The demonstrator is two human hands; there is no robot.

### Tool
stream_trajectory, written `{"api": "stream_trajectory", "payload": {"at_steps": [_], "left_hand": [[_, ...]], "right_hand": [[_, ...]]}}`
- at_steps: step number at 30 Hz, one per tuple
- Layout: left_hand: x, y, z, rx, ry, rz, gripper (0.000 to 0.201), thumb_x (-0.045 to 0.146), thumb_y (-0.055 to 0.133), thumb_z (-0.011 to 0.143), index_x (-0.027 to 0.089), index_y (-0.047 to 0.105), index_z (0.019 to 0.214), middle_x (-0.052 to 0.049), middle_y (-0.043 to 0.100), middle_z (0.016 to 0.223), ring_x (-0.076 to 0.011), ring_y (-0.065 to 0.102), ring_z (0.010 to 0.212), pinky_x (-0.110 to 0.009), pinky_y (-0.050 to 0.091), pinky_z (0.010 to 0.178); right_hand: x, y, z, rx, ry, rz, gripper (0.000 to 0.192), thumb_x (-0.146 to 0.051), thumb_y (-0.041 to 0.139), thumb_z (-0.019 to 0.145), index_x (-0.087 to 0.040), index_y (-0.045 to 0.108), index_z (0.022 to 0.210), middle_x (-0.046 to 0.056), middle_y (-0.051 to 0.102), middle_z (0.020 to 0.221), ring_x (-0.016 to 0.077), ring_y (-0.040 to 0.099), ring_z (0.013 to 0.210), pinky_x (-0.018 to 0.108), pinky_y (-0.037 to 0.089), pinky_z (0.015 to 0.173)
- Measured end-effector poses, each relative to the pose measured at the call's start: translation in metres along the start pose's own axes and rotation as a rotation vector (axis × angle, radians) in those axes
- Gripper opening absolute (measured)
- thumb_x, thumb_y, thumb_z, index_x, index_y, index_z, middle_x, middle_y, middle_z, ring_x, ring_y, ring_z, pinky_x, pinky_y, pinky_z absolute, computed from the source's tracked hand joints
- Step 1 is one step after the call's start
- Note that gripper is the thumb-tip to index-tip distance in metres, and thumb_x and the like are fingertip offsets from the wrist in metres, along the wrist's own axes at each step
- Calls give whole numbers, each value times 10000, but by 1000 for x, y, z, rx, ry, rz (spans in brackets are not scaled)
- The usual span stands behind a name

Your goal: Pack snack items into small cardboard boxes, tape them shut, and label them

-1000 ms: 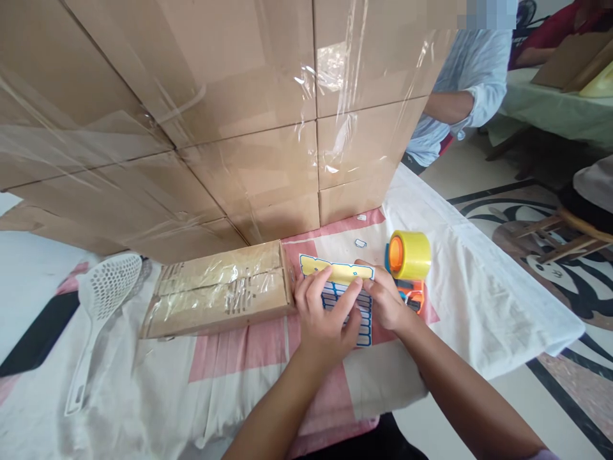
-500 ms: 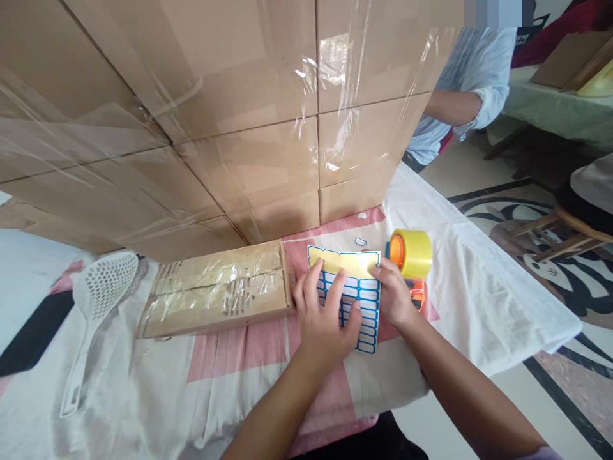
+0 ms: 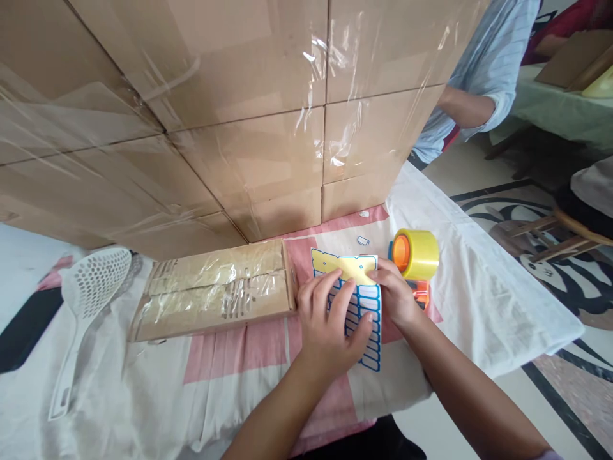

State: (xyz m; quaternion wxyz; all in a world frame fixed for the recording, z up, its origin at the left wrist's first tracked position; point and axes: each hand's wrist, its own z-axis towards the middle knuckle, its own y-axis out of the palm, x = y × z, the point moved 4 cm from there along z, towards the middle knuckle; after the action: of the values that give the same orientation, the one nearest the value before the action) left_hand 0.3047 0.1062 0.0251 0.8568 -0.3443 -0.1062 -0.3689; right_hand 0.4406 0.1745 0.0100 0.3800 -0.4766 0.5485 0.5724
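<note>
Label sheet (image 3: 368,295) w/ blue borders is just R of ctr in frame. R hand (image 3: 396,294) pinching its upper R edge, L hand (image 3: 329,319) fingers spread over the front, can't tell if it's gripping tbh. Yellow tape roll (image 3: 424,254) nearby, mid-R.

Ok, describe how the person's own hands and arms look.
The left hand and right hand wear no gloves, and no watch or bracelet shows. The left forearm and right forearm are bare, a sliver of lavender sleeve showing on the right.

We have the box (image 3: 215,294) on the cloth (image 3: 402,377), between strainer (image 3: 98,278) and label sheet (image 3: 370,295). Behind the box we see cartons (image 3: 278,160); right of the sheet, the tape (image 3: 424,253).
</note>
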Motion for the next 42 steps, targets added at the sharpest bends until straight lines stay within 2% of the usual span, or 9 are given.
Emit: {"api": "stream_trajectory", "payload": {"at_steps": [3,7,12,19,23,27,34,38,42], "left_hand": [[-1,0,2,-6,-42,-10,504,376,668,867,151,544,1300,-175,595,1294,-317,505,1222,-485,422,1047],[-1,-1,2,-13,-80,-52,547,431,696,844,150,531,1283,-174,593,1315,-317,496,1239,-491,423,1060],[-1,-2,4,-1,-134,-90,528,408,761,784,184,524,1200,-162,597,1327,-321,502,1242,-504,445,1044],[-2,-4,3,24,-109,-65,350,290,746,803,191,553,1079,-149,614,1290,-304,508,1202,-488,452,1017],[-3,-5,-2,-1,-75,-20,249,265,731,840,199,602,1042,-140,597,1300,-306,509,1200,-485,438,1005],[-10,1,-6,78,13,-3,168,283,721,873,220,638,1006,-123,611,1241,-290,544,1151,-461,446,961],[-18,8,-10,167,88,-12,108,323,721,861,251,659,911,-98,642,1147,-289,591,1062,-458,485,897],[-18,6,-10,141,43,-13,66,299,715,869,253,669,875,-91,643,1129,-281,585,1055,-458,480,911],[-19,5,-10,95,68,17,63,300,701,877,244,673,866,-84,658,1101,-266,598,1039,-429,489,909]], "right_hand": [[1,0,-3,-71,24,-77,145,-329,674,703,-194,637,663,-13,509,628,146,460,612,261,398,579],[-2,0,-5,-287,57,-165,226,-287,710,723,-189,552,594,-35,414,595,113,389,578,240,343,550],[-4,4,-5,-478,123,-145,234,-306,657,808,-176,545,649,-48,395,572,92,345,519,236,271,482],[0,7,-5,-519,250,-107,174,-261,682,713,-157,553,657,-57,468,560,73,377,519,210,284,491],[4,3,-9,-405,377,-91,184,-236,719,598,-153,596,706,-52,565,588,82,453,534,195,327,499],[15,0,-5,-297,467,-17,220,-216,714,515,-162,587,687,-57,595,558,78,480,500,182,346,490],[28,14,3,-462,447,108,147,-259,656,529,-147,568,565,-50,513,473,38,358,407,178,207,416],[28,19,3,-546,444,142,178,-237,654,532,-162,493,521,-82,389,411,31,274,383,182,186,405],[26,20,3,-622,413,147,170,-217,629,565,-169,466,554,-91,343,420,33,274,394,177,188,412]]}}
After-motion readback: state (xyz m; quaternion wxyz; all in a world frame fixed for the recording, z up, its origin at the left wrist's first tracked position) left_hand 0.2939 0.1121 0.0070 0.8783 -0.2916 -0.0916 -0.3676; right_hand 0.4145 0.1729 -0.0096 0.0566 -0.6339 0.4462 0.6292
